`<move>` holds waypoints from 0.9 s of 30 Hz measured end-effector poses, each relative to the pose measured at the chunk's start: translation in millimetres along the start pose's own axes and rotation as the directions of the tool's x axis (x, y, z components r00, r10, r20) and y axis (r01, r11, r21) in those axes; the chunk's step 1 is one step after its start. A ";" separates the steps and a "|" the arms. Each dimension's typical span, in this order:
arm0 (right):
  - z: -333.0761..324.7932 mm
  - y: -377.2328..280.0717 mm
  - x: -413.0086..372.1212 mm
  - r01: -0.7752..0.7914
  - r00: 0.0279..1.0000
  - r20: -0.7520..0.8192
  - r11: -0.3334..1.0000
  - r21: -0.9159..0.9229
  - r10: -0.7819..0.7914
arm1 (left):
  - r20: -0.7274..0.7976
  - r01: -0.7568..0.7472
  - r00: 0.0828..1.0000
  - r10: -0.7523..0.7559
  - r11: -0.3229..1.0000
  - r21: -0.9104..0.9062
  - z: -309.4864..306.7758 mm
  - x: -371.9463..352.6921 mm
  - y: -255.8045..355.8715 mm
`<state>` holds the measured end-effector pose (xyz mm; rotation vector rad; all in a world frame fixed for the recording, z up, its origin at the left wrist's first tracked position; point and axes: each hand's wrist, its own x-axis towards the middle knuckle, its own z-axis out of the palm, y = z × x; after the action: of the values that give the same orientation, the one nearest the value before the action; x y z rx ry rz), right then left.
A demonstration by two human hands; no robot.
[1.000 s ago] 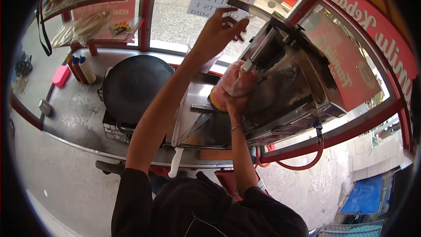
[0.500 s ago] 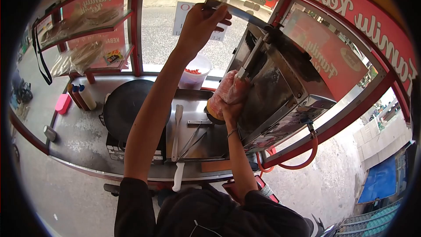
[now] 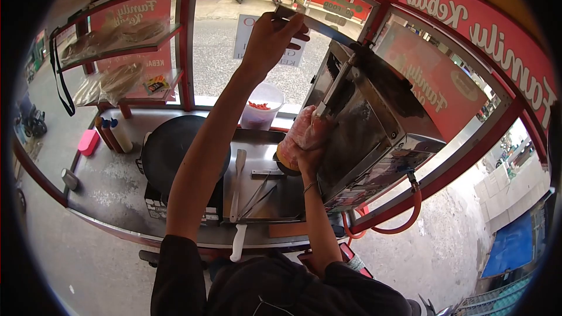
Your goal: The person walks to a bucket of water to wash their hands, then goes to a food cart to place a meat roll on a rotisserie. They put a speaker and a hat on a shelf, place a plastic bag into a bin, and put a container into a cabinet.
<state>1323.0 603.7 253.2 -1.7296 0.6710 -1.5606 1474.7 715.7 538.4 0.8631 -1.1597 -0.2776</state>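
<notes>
My left hand (image 3: 271, 41) is raised high at the window side, its fingers curled around the end of a flat metal bar (image 3: 328, 29). That bar reaches across to the top of the upright kebab grill (image 3: 366, 123). Lower down, my right hand (image 3: 310, 160) grips the lower part of a kebab meat cone (image 3: 301, 129), which looks wrapped in clear plastic. A metal skewer (image 3: 338, 86) rises from the top of the meat, tilted along the grill's front. The cone's yellowish bottom end rests near a dark round base (image 3: 287, 168), partly hidden.
A black griddle pan (image 3: 178, 146) sits on a stove at left. In the metal tray lie a spatula (image 3: 239, 178) and tongs (image 3: 257, 202); a white-handled knife (image 3: 238, 243) overhangs the front edge. Behind stand a bucket (image 3: 261, 118) and sauce bottles (image 3: 120, 136). A gas hose (image 3: 417, 208) loops at right.
The camera view has tilted slightly, so the cart sits a little lower in the picture. Both hands keep their holds on the bar and the meat cone.
</notes>
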 end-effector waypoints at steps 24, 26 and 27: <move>3.1 2.0 -1.4 0.046 0.999 0.012 0.997 -0.059 -0.045 | 0.035 -0.135 0.986 0.160 0.669 0.731 -28.6 -35.4 -35.4; 2.6 1.1 -3.1 -0.008 1.000 -0.019 1.000 0.007 0.008 | 0.050 -0.167 0.981 0.185 0.701 0.693 -31.5 -47.4 -30.2; 1.7 10.2 -1.8 -0.014 1.000 -0.019 1.000 -0.024 0.014 | 0.035 -0.118 0.990 0.135 0.680 0.724 -32.2 -51.8 -25.7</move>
<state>1325.2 599.0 244.1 -1.7257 0.7127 -1.5672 1487.8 744.6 480.3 1.4689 -1.3171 0.3516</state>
